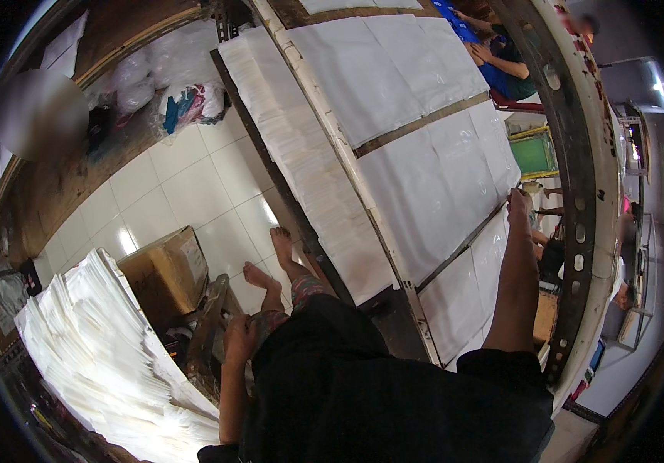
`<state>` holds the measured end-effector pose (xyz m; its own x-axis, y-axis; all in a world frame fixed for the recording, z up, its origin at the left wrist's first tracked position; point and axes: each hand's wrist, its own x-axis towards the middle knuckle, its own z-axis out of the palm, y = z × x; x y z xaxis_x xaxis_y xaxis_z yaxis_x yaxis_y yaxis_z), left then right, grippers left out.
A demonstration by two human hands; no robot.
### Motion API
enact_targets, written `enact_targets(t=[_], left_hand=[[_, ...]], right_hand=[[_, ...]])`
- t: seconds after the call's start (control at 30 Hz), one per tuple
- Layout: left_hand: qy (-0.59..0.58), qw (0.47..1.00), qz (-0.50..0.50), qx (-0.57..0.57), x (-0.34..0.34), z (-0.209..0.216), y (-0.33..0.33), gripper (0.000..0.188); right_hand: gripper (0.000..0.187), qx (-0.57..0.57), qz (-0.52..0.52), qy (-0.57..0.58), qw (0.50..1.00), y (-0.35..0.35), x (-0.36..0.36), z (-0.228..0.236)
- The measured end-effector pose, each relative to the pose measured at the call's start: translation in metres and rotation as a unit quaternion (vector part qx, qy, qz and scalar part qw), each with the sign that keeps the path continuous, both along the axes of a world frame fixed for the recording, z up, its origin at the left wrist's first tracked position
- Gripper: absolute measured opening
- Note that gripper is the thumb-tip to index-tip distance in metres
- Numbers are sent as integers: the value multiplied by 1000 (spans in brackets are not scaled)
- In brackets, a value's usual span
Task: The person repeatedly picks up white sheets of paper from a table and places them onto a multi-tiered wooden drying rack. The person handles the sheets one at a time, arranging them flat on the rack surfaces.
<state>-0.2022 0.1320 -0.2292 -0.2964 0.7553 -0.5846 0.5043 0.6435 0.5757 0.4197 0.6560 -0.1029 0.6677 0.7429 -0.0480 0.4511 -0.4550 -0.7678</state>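
Observation:
My right arm is stretched out over a long table. At its end my right hand (pixel 519 204) is closed at the outer corner of a white sheet (pixel 440 185), fingers together on the edge. This sheet lies flat, with other white sheets (pixel 382 65) in rows beyond it and another (pixel 467 278) nearer to me. Low on the left, my left hand (pixel 240 339) is curled closed beside my leg, near a wooden stool (pixel 215 324). Its fingertips are hidden, so whatever it may hold does not show.
A long row of layered white sheets (pixel 309 154) runs along the table's near side. A large pile of white sheets (pixel 101 355) and a cardboard box (pixel 166 270) stand at left. Clear plastic bags (pixel 135 85) lie behind. A perforated metal beam (pixel 575 231) passes on the right; other people are beyond.

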Motion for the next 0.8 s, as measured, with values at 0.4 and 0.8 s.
enact_targets(t=[0.4,0.8], left_hand=[[-32,997,49,56,-1,13,12,28],[35,968,98,228,-40,142,18,31]], right_hand=[[19,88,139,-33,986,7,-53,9],[17,22,605,199,770,-162,-479,47]])
